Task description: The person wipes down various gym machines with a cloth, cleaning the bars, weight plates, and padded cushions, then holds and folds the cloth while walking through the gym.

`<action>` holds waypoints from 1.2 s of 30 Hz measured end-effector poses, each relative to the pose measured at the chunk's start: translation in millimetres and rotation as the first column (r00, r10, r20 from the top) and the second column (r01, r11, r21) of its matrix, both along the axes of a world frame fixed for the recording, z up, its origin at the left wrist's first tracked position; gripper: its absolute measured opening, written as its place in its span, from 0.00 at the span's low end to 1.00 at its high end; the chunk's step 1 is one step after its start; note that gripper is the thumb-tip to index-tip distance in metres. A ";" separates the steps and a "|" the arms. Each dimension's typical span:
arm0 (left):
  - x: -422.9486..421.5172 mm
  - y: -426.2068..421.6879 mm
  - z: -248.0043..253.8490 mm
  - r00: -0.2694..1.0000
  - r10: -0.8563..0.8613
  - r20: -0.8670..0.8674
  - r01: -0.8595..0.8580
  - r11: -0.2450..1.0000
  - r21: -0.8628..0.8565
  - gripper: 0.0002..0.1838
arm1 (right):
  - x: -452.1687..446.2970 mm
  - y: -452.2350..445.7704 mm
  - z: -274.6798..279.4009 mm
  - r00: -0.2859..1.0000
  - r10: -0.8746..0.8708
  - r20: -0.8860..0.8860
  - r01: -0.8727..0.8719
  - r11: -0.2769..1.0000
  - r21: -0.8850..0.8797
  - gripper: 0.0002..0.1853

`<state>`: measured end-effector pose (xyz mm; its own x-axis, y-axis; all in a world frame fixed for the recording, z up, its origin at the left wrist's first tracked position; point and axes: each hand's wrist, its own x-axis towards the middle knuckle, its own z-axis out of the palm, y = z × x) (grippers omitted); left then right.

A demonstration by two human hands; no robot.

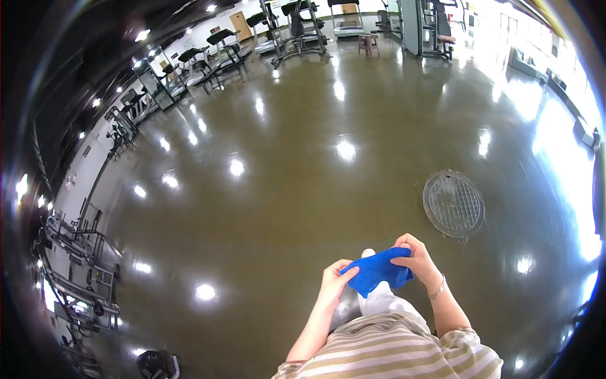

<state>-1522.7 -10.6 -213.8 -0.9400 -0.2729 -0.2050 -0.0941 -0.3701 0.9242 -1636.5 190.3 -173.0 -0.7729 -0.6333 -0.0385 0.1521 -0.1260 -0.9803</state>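
Observation:
A blue cloth [379, 270] is stretched between my two hands, in front of my body and above my legs. My left hand [338, 276] pinches its left end, thumb on top. At the upper right corner, my right hand [413, 254] grips the cloth between thumb and fingers, and a bracelet [437, 288] circles that wrist. Below the cloth are my light trousers [385, 300] and striped shirt [379, 344]. The fingers under the cloth are partly hidden.
A round manhole cover [453, 203] lies in the shiny floor [303, 164] to the right. Treadmills [221, 47] and a small stool [368, 45] stand far ahead. Metal gym racks [82, 265] line the left side. A dark object [154, 364] is at the lower left.

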 end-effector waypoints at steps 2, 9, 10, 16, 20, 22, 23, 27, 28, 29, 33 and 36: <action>-45.2 -27.4 3.6 0.997 0.031 -0.068 -0.020 0.988 0.155 0.08 | -47.8 -22.4 2.0 0.995 0.049 0.087 -0.044 0.997 -0.055 0.17; -187.5 -130.3 47.7 0.959 0.244 -0.142 -0.268 0.946 -0.182 0.09 | -213.3 -164.2 -9.1 0.929 0.359 0.084 -0.363 0.931 0.030 0.19; -201.0 -144.3 53.0 0.954 0.263 -0.143 -0.290 0.930 -0.227 0.09 | -228.2 -187.6 -12.4 0.925 0.364 0.105 -0.368 0.930 0.020 0.19; -271.4 -224.9 35.0 0.885 0.459 -0.078 -0.465 0.872 -0.149 0.06 | -318.2 -289.9 -7.7 0.865 0.352 -0.358 -0.290 0.932 0.215 0.08; -347.8 -281.2 -17.1 0.891 0.449 -0.066 -0.454 0.884 -0.110 0.05 | -382.9 -329.4 -33.8 0.947 0.223 -0.229 -0.160 0.951 0.264 0.11; -396.6 -305.3 -30.5 0.922 0.381 -0.062 -0.385 0.920 -0.070 0.04 | -428.6 -347.6 -44.9 0.960 0.178 -0.219 -0.109 0.950 0.292 0.11; -425.3 -321.9 -31.9 0.948 0.309 -0.073 -0.313 0.948 -0.050 0.04 | -454.9 -360.0 -47.9 0.968 0.126 -0.216 -0.057 0.953 0.297 0.12; -543.7 -388.6 -29.0 0.963 0.248 -0.101 -0.249 0.969 0.008 0.05 | -561.2 -407.9 -34.0 0.993 0.029 -0.115 0.009 0.946 0.323 0.11; -571.8 -402.1 -17.4 0.969 0.232 -0.080 -0.238 0.968 -0.076 0.04 | -583.5 -419.6 -31.2 0.992 0.027 -0.122 0.016 0.940 0.340 0.11; -597.3 -413.4 -6.9 0.972 0.226 -0.062 -0.233 0.960 -0.155 0.04 | -608.4 -431.3 -30.6 0.989 0.010 -0.150 0.029 0.967 0.252 0.10; -683.1 -464.3 13.3 0.977 0.194 -0.085 -0.208 0.956 -0.208 0.04 | -693.1 -474.7 -0.9 0.956 -0.034 -0.293 0.083 0.984 0.158 0.07; -734.5 -493.8 16.6 0.985 0.154 -0.079 -0.168 0.959 -0.228 0.04 | -734.9 -494.2 12.0 0.971 -0.142 -0.191 0.169 0.977 0.133 0.06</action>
